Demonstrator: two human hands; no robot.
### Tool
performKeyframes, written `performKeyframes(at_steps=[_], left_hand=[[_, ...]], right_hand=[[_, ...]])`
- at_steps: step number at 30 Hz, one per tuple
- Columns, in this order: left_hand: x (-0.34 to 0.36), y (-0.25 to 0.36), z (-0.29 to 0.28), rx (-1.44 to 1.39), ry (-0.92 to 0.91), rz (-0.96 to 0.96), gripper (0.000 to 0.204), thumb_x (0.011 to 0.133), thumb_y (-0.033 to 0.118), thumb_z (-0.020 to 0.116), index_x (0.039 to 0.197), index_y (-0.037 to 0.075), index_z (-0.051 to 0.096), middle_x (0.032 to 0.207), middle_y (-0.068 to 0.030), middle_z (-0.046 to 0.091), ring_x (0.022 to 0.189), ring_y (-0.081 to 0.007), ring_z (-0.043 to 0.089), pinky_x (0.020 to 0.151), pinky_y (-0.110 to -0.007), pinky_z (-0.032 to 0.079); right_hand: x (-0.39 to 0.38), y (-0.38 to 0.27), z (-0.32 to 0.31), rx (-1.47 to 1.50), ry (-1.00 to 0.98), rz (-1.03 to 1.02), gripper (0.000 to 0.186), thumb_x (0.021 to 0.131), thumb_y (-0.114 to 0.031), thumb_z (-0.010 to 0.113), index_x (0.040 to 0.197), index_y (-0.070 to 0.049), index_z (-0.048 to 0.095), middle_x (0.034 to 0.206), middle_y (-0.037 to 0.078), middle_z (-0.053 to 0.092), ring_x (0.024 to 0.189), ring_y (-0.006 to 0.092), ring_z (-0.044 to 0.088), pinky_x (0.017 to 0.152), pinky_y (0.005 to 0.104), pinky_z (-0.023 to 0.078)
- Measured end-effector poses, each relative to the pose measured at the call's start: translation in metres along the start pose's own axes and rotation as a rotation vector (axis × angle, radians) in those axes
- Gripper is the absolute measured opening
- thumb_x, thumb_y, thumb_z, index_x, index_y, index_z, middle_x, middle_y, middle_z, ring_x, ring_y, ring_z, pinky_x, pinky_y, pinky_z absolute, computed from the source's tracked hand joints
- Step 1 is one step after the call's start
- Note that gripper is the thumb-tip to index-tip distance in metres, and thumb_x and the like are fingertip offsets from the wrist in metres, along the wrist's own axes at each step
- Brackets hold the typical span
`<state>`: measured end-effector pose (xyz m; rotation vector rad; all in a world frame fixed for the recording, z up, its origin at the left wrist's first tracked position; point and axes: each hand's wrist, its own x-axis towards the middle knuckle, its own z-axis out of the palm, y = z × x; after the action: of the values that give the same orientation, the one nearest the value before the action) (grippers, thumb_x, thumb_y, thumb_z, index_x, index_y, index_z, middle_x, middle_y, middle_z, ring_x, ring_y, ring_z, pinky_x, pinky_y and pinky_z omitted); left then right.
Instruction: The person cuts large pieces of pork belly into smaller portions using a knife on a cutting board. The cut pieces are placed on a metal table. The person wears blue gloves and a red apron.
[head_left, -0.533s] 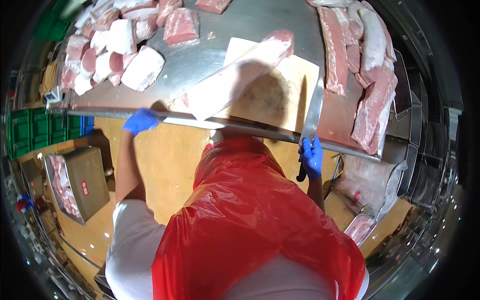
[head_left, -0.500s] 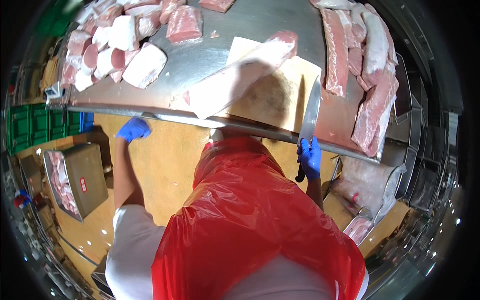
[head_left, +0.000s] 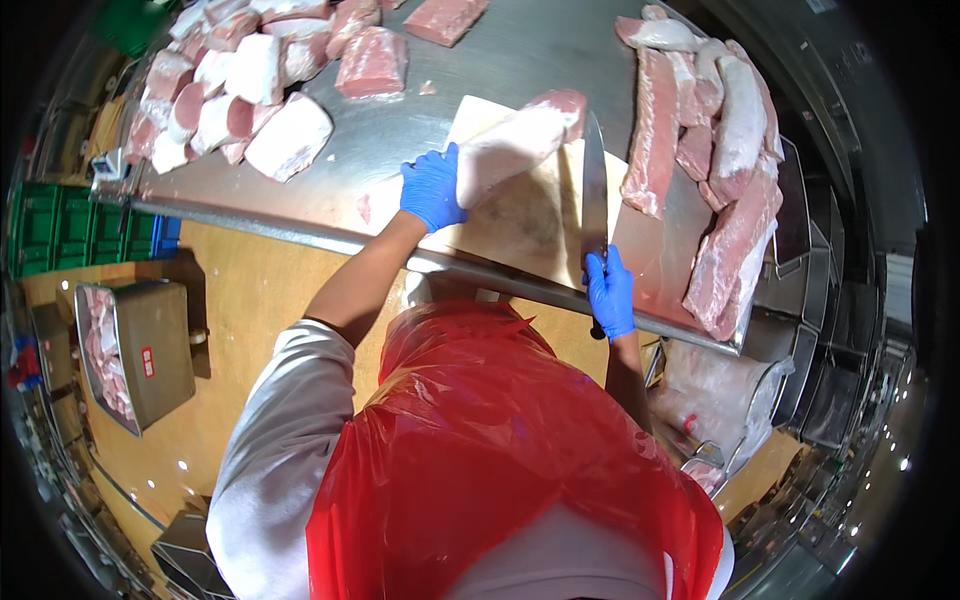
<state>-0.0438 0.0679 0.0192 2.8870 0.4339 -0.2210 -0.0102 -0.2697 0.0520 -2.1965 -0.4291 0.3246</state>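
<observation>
A long pale pork loin (head_left: 515, 150) lies slantwise on the white cutting board (head_left: 530, 235), its pink end pointing to the far right. My left hand (head_left: 433, 190), in a blue glove, grips the near-left end of the loin, fingers wrapped over it. In my right hand (head_left: 611, 292), also blue-gloved, is the dark handle of a large knife (head_left: 594, 185). The blade points away from me over the right part of the board. Its tip stands close beside the loin's pink end; whether they touch I cannot tell.
Cut pork chunks (head_left: 235, 85) are heaped at the table's far left. Several long loins (head_left: 740, 130) lie along the right side. The steel table's (head_left: 270, 228) front edge runs before me. A meat-filled box (head_left: 150, 350) stands at the lower left, near green crates (head_left: 75, 230).
My left hand has come up from below the table edge onto the loin's near end. The loin's near end has shifted rightward. My right hand has carried the knife left, toward the loin.
</observation>
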Motion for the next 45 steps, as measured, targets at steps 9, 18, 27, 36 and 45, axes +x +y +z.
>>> performKeyframes(at_steps=[9, 18, 27, 36, 45], left_hand=[[0.040, 0.057, -0.013, 0.027, -0.120, 0.068, 0.106, 0.063, 0.051, 0.081, 0.145, 0.000, 0.036, 0.119, -0.0228, 0.061, 0.106, -0.0373, 0.064, 0.092, -0.057, 0.045], [-0.040, 0.083, 0.052, 0.026, 0.419, 0.158, 0.083, 0.080, 0.037, 0.071, 0.147, 0.003, 0.035, 0.143, -0.0237, 0.044, 0.132, -0.0361, 0.045, 0.100, -0.060, 0.039], [-0.143, -0.077, 0.060, -0.088, 0.727, -0.409, 0.038, 0.089, 0.024, 0.066, 0.121, 0.004, 0.063, 0.132, -0.0271, 0.051, 0.117, -0.0436, 0.054, 0.095, -0.049, 0.047], [-0.054, 0.066, 0.023, 0.066, 0.146, -0.148, 0.118, 0.055, 0.056, 0.085, 0.145, 0.000, 0.033, 0.143, -0.0233, 0.042, 0.134, -0.0355, 0.042, 0.106, -0.069, 0.028], [-0.055, 0.060, 0.027, 0.113, 0.091, -0.156, 0.114, 0.052, 0.050, 0.086, 0.143, 0.003, 0.036, 0.123, -0.0116, 0.050, 0.112, -0.0263, 0.052, 0.092, -0.054, 0.039]], right_hand=[[-0.070, 0.096, -0.041, 0.089, 0.151, 0.372, 0.016, 0.100, -0.019, 0.054, 0.098, -0.003, 0.053, 0.065, 0.011, 0.060, 0.056, 0.0216, 0.060, 0.051, 0.0353, 0.045], [0.006, 0.064, -0.027, -0.168, -0.082, -0.043, 0.014, 0.097, -0.016, 0.057, 0.100, -0.003, 0.052, 0.073, 0.029, 0.058, 0.070, 0.0482, 0.061, 0.054, 0.0518, 0.044], [0.014, 0.035, 0.021, -0.431, -0.288, -0.278, 0.018, 0.101, -0.023, 0.049, 0.102, -0.006, 0.048, 0.073, 0.023, 0.064, 0.068, 0.0454, 0.063, 0.057, 0.0558, 0.049], [0.060, -0.018, 0.085, -0.448, -0.256, -0.382, 0.015, 0.101, -0.018, 0.046, 0.105, -0.004, 0.044, 0.079, 0.025, 0.064, 0.073, 0.0448, 0.064, 0.059, 0.0558, 0.049], [-0.003, 0.009, 0.026, -0.652, -0.591, -0.040, 0.026, 0.097, -0.013, 0.040, 0.120, 0.000, 0.040, 0.090, 0.030, 0.066, 0.083, 0.0491, 0.065, 0.070, 0.0578, 0.050]])
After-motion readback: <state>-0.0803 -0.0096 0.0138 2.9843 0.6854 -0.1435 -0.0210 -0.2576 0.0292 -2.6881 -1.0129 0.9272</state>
